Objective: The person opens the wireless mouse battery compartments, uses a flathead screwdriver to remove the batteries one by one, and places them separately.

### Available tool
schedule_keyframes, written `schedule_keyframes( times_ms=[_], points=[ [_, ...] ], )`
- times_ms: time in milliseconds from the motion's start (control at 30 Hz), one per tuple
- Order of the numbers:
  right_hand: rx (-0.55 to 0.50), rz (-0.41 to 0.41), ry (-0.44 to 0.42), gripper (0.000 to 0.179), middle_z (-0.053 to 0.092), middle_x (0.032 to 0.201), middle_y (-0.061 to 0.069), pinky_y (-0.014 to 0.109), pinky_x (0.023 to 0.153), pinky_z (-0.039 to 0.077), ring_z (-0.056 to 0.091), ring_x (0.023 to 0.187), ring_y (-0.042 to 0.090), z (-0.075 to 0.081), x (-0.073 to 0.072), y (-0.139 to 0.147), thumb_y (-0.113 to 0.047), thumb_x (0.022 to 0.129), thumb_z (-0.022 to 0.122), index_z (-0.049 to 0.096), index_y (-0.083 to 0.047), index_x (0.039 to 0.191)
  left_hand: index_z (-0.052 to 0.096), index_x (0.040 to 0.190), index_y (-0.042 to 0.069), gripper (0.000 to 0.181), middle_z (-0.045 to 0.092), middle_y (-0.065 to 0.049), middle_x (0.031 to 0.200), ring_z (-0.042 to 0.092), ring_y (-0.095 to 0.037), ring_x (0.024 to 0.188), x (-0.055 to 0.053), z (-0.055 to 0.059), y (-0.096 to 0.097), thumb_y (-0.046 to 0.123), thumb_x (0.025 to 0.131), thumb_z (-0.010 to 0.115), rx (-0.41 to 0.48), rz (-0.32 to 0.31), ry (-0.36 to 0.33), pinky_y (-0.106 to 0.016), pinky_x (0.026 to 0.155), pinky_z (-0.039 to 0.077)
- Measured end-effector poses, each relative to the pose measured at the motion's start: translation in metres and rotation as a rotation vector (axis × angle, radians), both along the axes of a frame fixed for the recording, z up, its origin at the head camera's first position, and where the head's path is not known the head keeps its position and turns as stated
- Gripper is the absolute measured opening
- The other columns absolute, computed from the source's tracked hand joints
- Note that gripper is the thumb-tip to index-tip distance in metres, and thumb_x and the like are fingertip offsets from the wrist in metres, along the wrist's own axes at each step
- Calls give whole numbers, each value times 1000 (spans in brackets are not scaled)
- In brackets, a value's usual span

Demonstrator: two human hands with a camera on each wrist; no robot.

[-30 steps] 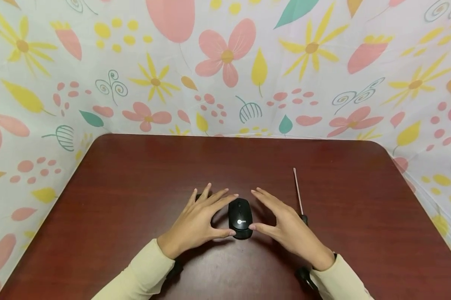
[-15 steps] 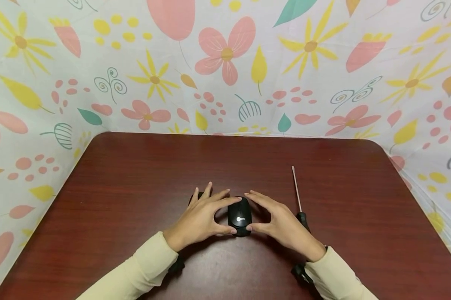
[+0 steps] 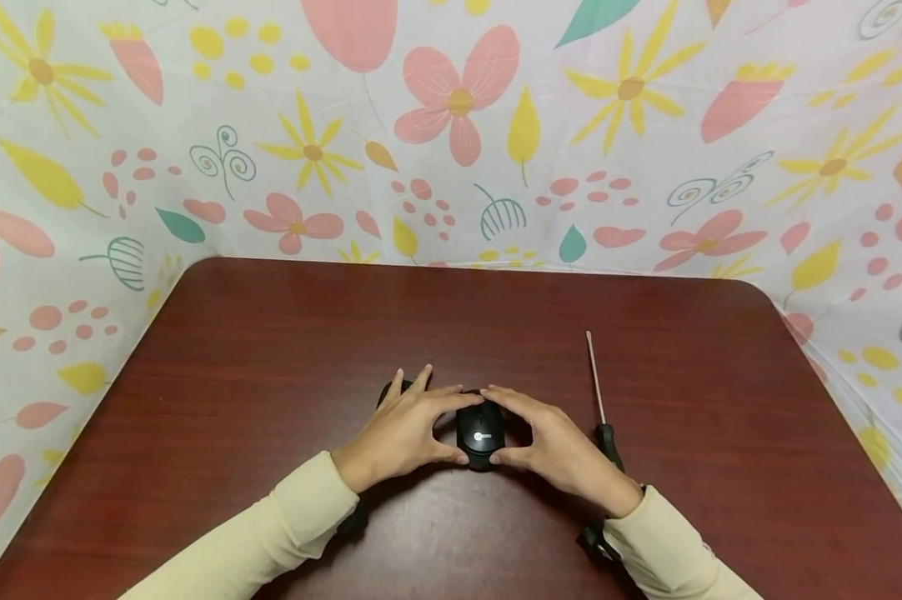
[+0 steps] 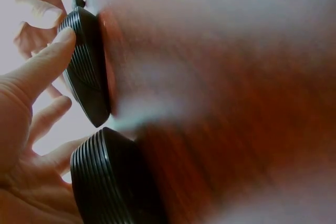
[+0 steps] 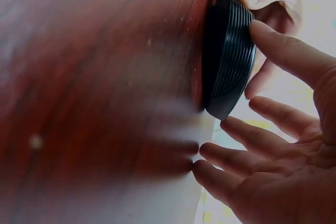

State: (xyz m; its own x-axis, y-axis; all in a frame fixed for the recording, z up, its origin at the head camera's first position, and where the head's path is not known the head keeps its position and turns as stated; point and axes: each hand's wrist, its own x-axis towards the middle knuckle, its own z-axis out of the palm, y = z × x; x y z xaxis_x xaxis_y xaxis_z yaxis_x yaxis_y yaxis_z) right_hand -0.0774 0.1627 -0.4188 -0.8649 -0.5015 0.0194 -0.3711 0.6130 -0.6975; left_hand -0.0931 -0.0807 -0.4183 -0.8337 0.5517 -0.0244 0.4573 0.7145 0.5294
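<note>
A black computer mouse [image 3: 479, 435] with a white logo sits at the middle of the table, its ribbed side [image 5: 239, 51] showing in the right wrist view. My left hand [image 3: 402, 429] pinches it from the left, thumb at the back end and index finger over the front. From the right, my right hand [image 3: 567, 450] does likewise, its thumb tip against the ribbing. Under the outer fingers of my left hand lies a second black, rib-sided object [image 4: 113, 179], mostly hidden in the head view. Both hands' other fingers are spread.
A screwdriver [image 3: 605, 437] with a black handle and thin metal shaft lies right of my right hand, shaft pointing away. The brown wooden table [image 3: 308, 325] ends at a flower-printed cloth [image 3: 451, 208] behind and at the sides. Black wrist gear [image 3: 597, 543] hangs under my right cuff.
Both hands have closed in on the mouse from either side, and the index fingers have come to its front end. The mouse has hardly moved; the screwdriver lies as before.
</note>
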Motion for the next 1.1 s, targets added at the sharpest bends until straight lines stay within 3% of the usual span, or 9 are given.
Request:
schedule_keyframes(
  times_ms=[633,1100],
  points=[
    [23,4,-46,82,51,159,15,60,114,47,43,150,42,0,-2,1,-10,79,92,53,-7,151,61,147,32,78,58,-3,155,34,-52,152,-2,1,2,41,76,92,-45,-9,6,-79,123,14],
    [7,-4,-39,77,51,159,15,57,113,48,51,145,38,-5,2,3,-9,81,90,55,-8,150,63,145,32,75,60,-4,153,38,-49,151,-2,0,2,38,76,91,-5,-12,-24,-78,123,14]
  ],
)
